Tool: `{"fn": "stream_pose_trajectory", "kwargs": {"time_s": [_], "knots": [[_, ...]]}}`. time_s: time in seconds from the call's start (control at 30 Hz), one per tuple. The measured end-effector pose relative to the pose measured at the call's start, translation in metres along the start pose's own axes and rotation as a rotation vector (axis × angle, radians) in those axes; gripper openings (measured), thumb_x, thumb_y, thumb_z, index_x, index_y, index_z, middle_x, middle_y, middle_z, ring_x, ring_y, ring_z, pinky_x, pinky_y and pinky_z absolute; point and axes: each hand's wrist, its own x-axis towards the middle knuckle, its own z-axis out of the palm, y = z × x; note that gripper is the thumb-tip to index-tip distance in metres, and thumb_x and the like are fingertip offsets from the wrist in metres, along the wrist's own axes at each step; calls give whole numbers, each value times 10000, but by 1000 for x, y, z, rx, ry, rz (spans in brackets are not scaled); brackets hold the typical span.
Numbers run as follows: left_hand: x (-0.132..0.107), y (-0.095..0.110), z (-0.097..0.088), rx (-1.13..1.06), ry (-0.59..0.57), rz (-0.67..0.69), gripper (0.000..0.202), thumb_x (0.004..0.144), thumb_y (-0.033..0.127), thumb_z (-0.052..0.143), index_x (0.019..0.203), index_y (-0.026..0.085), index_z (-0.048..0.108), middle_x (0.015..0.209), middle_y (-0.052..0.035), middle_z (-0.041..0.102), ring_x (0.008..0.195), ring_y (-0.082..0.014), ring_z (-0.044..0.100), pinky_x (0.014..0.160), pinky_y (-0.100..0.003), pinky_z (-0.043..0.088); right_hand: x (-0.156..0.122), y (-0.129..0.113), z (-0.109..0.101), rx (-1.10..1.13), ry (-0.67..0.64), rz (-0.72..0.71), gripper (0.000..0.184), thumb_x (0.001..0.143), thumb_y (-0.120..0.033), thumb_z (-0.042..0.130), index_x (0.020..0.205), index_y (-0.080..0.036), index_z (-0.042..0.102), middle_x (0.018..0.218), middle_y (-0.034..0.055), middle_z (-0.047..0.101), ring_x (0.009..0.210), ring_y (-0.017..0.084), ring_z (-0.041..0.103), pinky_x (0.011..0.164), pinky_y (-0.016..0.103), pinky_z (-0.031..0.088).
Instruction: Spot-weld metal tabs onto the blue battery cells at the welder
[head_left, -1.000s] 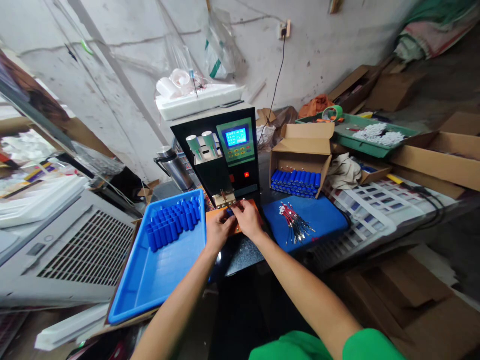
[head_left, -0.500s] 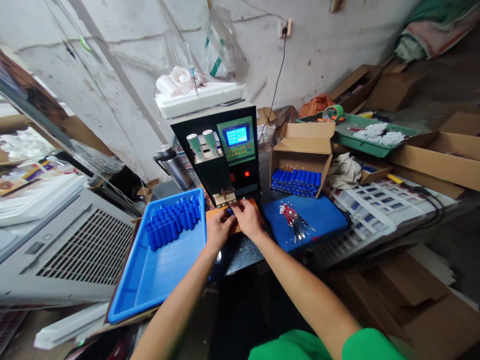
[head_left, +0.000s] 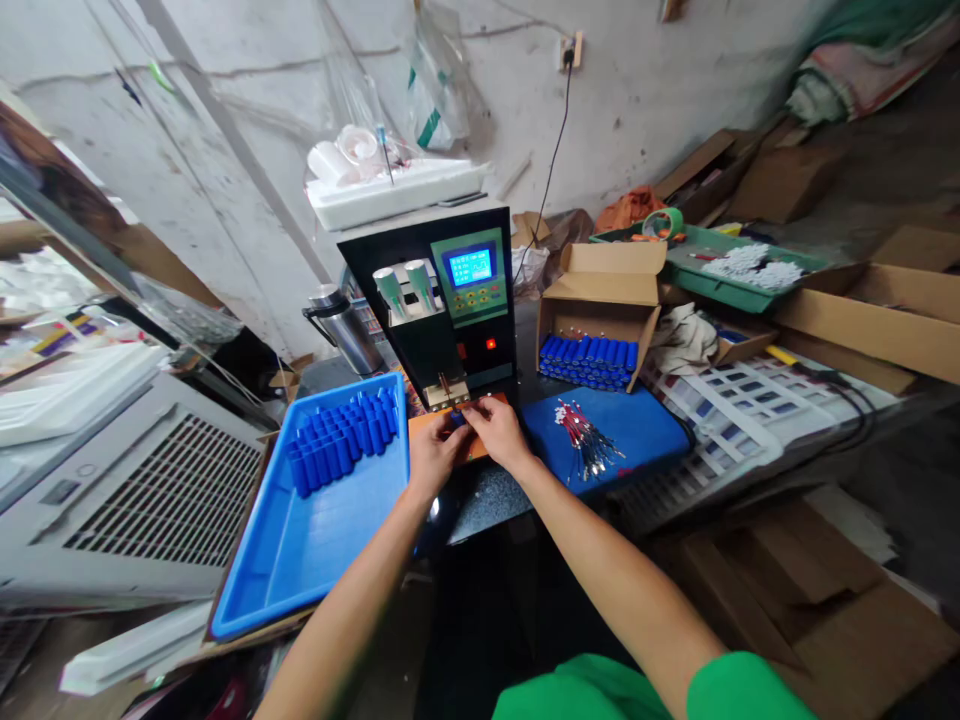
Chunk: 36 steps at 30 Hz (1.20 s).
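Observation:
Both hands meet at the front of a black spot welder (head_left: 480, 365) with a lit blue screen. A blue battery cell (head_left: 457, 418), mostly covered by fingers, is held just below the welder's electrode tips (head_left: 445, 388). My left hand (head_left: 436, 452) grips it from the left with curled fingers. From the right, my right hand (head_left: 496, 430) pinches at the cell's upper end; whether a wire lead is also in those fingers is too small to tell. Beneath the hands lies an orange plate (head_left: 477, 452).
A blue tray (head_left: 315, 560) with several upright blue cells stands at left. On the right, wire leads (head_left: 589, 440) lie on a blue pad (head_left: 652, 430), before a cardboard box (head_left: 600, 290) of wired cells. A steel flask (head_left: 345, 330) stands behind the tray.
Both hands have shifted very slightly at the electrode tips, and a little more of the blue cell shows between the fingers. The camera view has moved slightly.

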Motion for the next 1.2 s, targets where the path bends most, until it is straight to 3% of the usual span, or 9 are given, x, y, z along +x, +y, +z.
{"fn": "stream_pose_trajectory", "kwargs": {"time_s": [0.33,0.5,0.57,0.63,0.73,0.93,1.2], "knots": [[-1,7,-4,44,-13,25,296,749,361,632,950,150,685,843,-46,711,765,-186,655,719,-295,522,1,1,-4,130,-56,54,291,753,-407,611,575,-190,532,538,-30,524,535,117,464,526,237,342],[-7,18,-21,125,146,50,306,773,360,590,972,141,667,853,-51,696,746,-169,634,682,-276,492,3,-2,-9,323,-94,202,318,693,-464,649,577,-193,529,465,-52,460,436,86,384,434,219,268],[-11,22,-26,225,70,62,264,807,369,558,879,151,689,788,-39,692,694,-159,609,644,-266,462,4,-4,-12,394,-97,258,316,669,-464,671,589,-184,547,466,-49,475,421,76,375,414,211,247],[-16,25,-28,336,-81,82,251,820,361,557,827,162,709,763,-37,696,668,-154,594,625,-264,440,3,-5,-14,449,-101,298,312,653,-453,692,597,-176,558,471,-44,490,418,68,379,406,204,238],[-23,25,-25,464,-216,121,235,812,350,590,860,168,730,761,-45,693,650,-154,584,615,-269,427,3,-6,-15,511,-95,333,321,631,-448,720,611,-166,569,495,-38,515,423,58,390,407,195,243],[-28,17,-18,420,-173,134,261,854,340,551,840,170,749,799,-68,715,753,-188,629,703,-297,453,3,-4,-18,531,-102,316,349,628,-473,736,639,-164,575,538,-32,538,448,62,420,427,193,276],[-19,23,-23,284,-272,-21,252,800,364,594,803,177,763,769,-37,748,713,-186,661,656,-258,469,-6,-3,-22,315,-385,111,264,671,-400,721,735,-158,636,631,-15,593,555,105,504,542,234,390]]}}
